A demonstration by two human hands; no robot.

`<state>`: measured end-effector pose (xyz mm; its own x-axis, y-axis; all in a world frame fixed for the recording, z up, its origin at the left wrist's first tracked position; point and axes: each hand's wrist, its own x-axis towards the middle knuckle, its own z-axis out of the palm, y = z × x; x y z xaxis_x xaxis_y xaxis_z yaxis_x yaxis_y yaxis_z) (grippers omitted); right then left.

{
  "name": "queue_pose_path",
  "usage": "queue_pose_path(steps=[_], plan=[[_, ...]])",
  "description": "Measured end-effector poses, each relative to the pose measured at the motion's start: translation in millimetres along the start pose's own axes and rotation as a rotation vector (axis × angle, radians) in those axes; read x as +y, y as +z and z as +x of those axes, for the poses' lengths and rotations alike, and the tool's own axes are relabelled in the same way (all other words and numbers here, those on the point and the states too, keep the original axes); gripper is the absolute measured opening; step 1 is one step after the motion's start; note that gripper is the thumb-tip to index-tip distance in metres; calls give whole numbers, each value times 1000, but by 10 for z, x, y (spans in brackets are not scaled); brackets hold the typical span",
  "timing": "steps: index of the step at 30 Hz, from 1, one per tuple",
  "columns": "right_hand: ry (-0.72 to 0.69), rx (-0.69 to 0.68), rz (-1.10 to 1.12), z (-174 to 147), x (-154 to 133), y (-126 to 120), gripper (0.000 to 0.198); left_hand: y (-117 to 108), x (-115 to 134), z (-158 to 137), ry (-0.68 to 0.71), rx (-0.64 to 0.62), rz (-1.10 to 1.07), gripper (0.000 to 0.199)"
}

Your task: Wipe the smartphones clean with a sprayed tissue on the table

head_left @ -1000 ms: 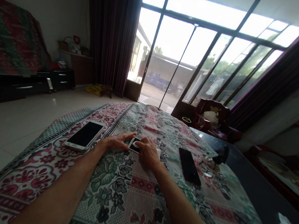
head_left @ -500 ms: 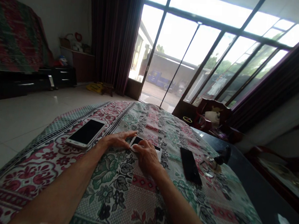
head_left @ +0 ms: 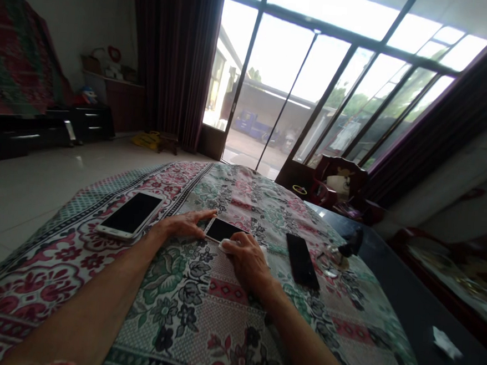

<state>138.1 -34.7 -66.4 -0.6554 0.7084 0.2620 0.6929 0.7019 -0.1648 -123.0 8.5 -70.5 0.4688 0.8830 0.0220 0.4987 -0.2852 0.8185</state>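
A white-framed smartphone [head_left: 222, 229] with a dark screen lies flat on the patterned cloth. My left hand [head_left: 185, 224] is at its left end, fingers stretched out and spread, thumb and fingertips by the edge. Over the phone's right part, my right hand [head_left: 246, 256] is closed on a white wipe [head_left: 224, 246], bits of which show under the fingers against the phone. To the left rests a larger white smartphone [head_left: 131, 215], screen up. A black smartphone [head_left: 302, 260] lies to the right of my right hand.
A clear bottle with a black spray top [head_left: 349, 245] lies near the cloth's right side. Beyond it, a crumpled white wipe [head_left: 446, 342] sits on the dark tabletop [head_left: 409, 311]. A wooden chair [head_left: 339, 181] stands behind, before glass doors.
My right hand has slid along the phone toward its right end and near edge, baring more of the screen. My left hand stays at the left end. The whole view has shifted slightly.
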Motion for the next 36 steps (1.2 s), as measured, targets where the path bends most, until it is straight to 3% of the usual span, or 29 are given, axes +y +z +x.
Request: queue_pose_path(steps=[5,11,16,23,29,36], plan=[[28,35,-41,-165,63,-20,25,-3,2,8,-24,-13,26,92],[-35,-37,-144,129,-200,126,18,-18,-55,34,-2,-26,38,93],[-45,-22,-160,288,-311,212,15,-29,-99,45,9,-31,64,93],[-20,-19,-100,33,-122,47,23,-15,-125,57,2,-18,105,91],[70,12,-1,-206,93,-110,30,-7,-62,26,-1,19,147,88],[329,50,17,-329,240,-241,28,-7,-55,15,24,25,116,86]])
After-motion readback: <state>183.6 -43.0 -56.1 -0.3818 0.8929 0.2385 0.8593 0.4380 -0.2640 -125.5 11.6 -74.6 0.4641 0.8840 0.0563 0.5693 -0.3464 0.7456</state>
